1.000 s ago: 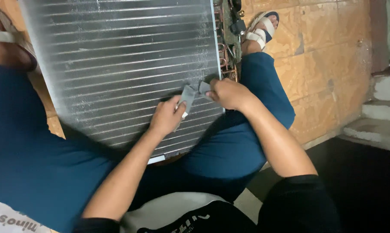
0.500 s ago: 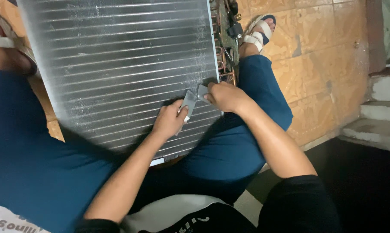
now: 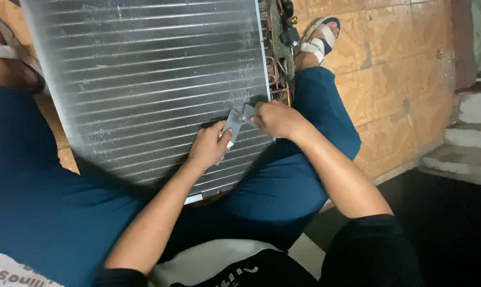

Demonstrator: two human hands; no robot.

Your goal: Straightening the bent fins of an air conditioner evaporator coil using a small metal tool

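- Grey metal comb (image 3: pixel 234 123) is lying flat against the coil (image 3: pixel 145 79), near the coil's lower right corner, both hands on it.
- Left hand (image 3: pixel 208 146) is gripping the comb's near end, fingers curled around it, thumb side up, knuckles pressing on the fins.
- Right hand (image 3: pixel 275 118) is closing on the comb's far right end, fingers folded tight, sitting at the coil's right edge.
- Coil is resting tilted across the person's lap, silver fins running in rows, some rows looking dented or dusty.
- Copper tubes (image 3: pixel 276 79) are showing along the coil's right side, just beside the right hand.
- Blue trousers (image 3: pixel 38 202) are covering both legs under and beside the coil.
- Right foot in a sandal (image 3: pixel 317 40) is sitting on the tile floor (image 3: pixel 400 79), far right.
- Left foot in another sandal (image 3: pixel 6 53) is showing at the far left edge.
- Concrete steps (image 3: pixel 469 143) are sitting at the right edge.
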